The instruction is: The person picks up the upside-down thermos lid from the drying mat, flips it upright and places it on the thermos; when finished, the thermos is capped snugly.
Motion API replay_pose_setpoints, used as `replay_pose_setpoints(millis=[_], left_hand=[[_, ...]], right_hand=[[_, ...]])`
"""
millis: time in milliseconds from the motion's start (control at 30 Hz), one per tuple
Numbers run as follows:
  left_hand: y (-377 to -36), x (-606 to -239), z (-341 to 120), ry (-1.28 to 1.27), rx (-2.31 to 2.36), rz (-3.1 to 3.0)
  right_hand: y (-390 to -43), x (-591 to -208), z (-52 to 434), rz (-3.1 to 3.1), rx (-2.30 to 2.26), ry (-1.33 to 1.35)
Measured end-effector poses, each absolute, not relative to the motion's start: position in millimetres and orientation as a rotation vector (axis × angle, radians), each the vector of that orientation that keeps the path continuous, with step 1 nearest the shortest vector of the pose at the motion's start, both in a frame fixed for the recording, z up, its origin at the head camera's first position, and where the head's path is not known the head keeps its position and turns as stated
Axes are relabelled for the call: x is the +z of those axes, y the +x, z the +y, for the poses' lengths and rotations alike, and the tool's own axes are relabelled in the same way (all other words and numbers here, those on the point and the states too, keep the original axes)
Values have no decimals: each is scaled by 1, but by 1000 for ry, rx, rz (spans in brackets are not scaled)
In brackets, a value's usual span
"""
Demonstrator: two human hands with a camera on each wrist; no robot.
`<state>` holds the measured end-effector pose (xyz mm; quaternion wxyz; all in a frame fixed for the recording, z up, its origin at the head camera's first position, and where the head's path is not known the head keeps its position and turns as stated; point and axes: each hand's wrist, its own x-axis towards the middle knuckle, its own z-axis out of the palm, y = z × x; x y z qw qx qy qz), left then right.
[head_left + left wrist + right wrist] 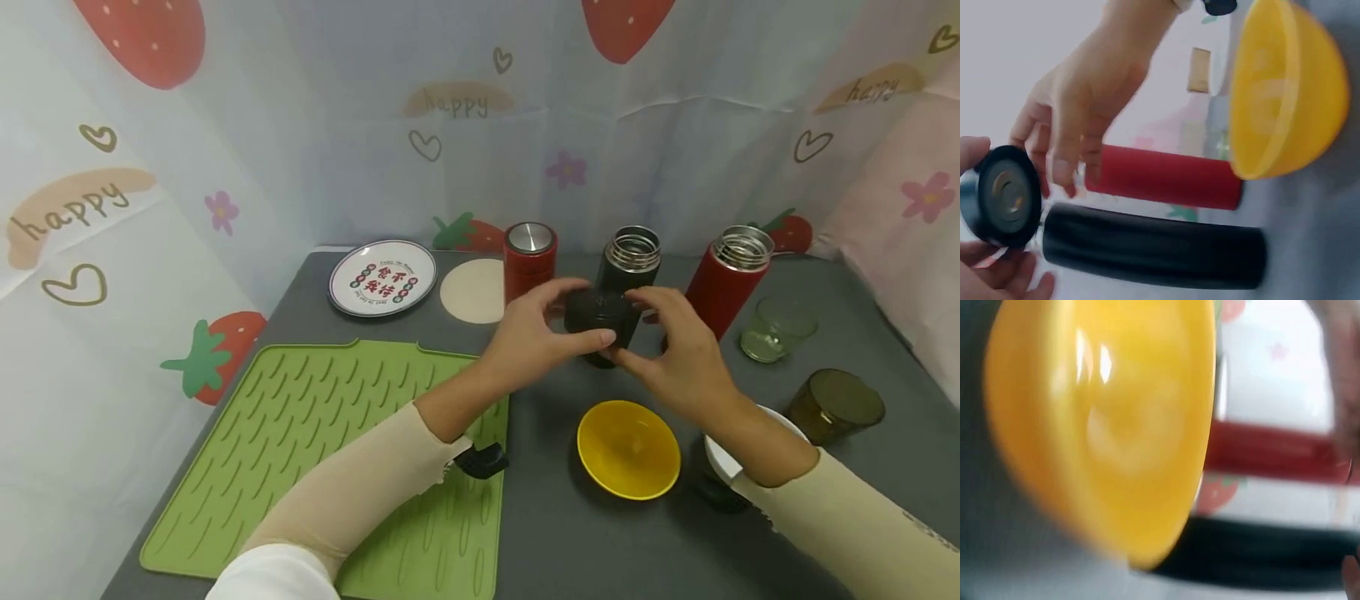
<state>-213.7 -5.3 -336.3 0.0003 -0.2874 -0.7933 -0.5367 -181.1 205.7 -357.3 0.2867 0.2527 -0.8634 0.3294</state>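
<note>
A green mat (322, 467) was noted at the left of the grey table (555, 533), with a printed plate (382, 277) and a round coaster (472, 290) behind it. A short red flask (529, 258), lid on, was recorded beside the coaster. At centre, a black cap (596, 315) was held above the table, just in front of the open black flask (628, 267). The cap was gripped by the left hand (536, 337), fingers curled round its left side, and by the right hand (678, 350), fingers curled round its right side. In the left wrist view the cap's (1005, 195) underside was seen facing the camera. A yellow bowl (628, 448) was found below the hands. Further right, an open red flask (727, 279), a clear glass (776, 329), a brown glass (834, 406) and a white bowl (720, 458), partly hidden by the right forearm, were recorded.
</note>
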Motion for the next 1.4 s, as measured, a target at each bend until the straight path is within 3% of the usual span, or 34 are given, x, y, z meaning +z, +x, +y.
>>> replay_pose_setpoints(millis=[167,467,667,1400], left_hand=[[-232,-313,26,-994,-1347,-2250],[-266,-318,67,-824,-1390,-2264],[-274,-322,73,-739,-1437,-2314],[-278,-317,64,-955,-1339,-2347]], right_hand=[[-200,-355,223,-2435,1015,439],[-235,-361,228,-2643,1475,213],[-240,-370,228,-2671,1440,265],[-245,-369,231,-2741,1348,359]])
